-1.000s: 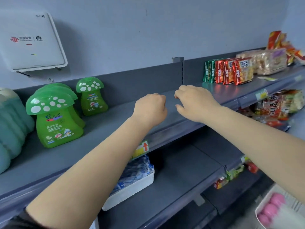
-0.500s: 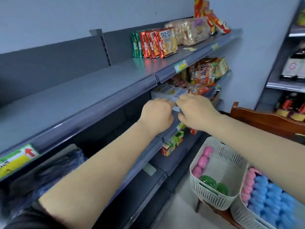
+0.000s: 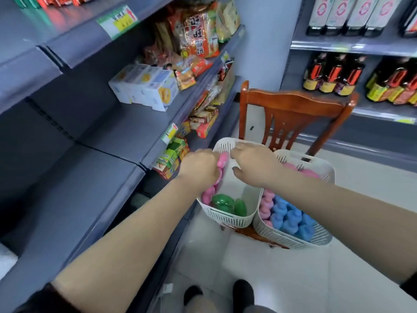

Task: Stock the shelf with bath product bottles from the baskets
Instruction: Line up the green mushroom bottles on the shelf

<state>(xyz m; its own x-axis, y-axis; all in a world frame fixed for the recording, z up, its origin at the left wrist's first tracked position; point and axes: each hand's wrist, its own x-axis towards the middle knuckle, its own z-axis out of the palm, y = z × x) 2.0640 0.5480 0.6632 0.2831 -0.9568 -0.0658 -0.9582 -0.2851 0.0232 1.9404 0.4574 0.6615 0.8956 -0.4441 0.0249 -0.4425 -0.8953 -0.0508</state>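
Two white baskets (image 3: 228,219) sit, apparently, on a wooden chair (image 3: 291,109).

Both hands reach over the left basket (image 3: 228,216) on a wooden chair (image 3: 291,109). The left hand (image 3: 198,169) covers pink bottles (image 3: 222,162); the right hand (image 3: 255,164) hovers, fingers curled. Green bottles (image 3: 222,203) lie below.

Single head view, high, looking steeply down and forward over both arms; baskets (image 3: 228,219) close below, shelving left.
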